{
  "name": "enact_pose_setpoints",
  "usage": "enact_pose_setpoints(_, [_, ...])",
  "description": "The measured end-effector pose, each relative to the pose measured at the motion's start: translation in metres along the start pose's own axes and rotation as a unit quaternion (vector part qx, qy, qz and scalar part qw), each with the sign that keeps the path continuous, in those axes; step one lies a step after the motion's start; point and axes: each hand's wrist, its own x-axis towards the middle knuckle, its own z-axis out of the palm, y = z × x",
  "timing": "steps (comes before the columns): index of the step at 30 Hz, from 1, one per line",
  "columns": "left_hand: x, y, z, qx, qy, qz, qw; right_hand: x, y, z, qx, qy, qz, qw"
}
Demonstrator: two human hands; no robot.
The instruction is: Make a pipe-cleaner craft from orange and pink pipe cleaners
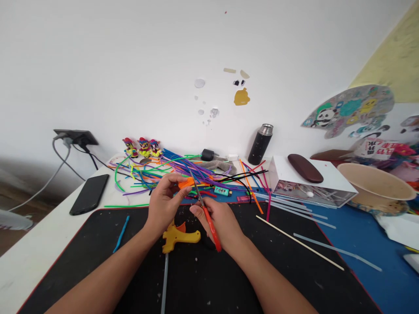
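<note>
Between the thumb and fingers of my left hand (166, 198) is a small orange fuzzy piece (186, 183), which looks like bent pipe cleaner. My right hand (222, 220) is closed around the red handles of a pair of scissors (211, 226). Their metal blades point up and away, right beside the orange piece; whether they touch it I cannot tell. Below my hands a yellow hot glue gun (180, 237) with an orange trigger lies on the black mat (137, 270), a translucent glue stick (164, 279) extending from its back end. A short blue pipe cleaner (121, 233) lies left of my forearm.
Many coloured pipe cleaners (176, 163) are heaped against the wall, near several small figurines (144, 147). A phone (89, 195) lies at left. To the right are a black thermos (261, 144), a white box (314, 192) under a brown case (305, 168), glue sticks, a wooden stick (299, 242) and a beige bowl (376, 183).
</note>
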Motion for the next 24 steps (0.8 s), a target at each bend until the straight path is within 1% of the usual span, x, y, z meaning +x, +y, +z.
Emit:
enact_pose_setpoints(8, [0.0004,-0.0006,-0.0002,-0.003,-0.003,-0.005,1.0,0.0012,0.0007,-0.0002,-0.004,0.003,0.004,1.0])
enact_pose_setpoints(17, [-0.0016,-0.0061,0.0033,-0.016,0.002,-0.016,1.0,0.0033,-0.0017,0.0014,-0.069,0.026,0.011,0.997])
enact_pose_setpoints(24, [-0.003,-0.0069,0.0037,-0.01,-0.001,-0.016,1.0,0.0022,-0.0052,0.0032,-0.096,0.036,0.034,0.994])
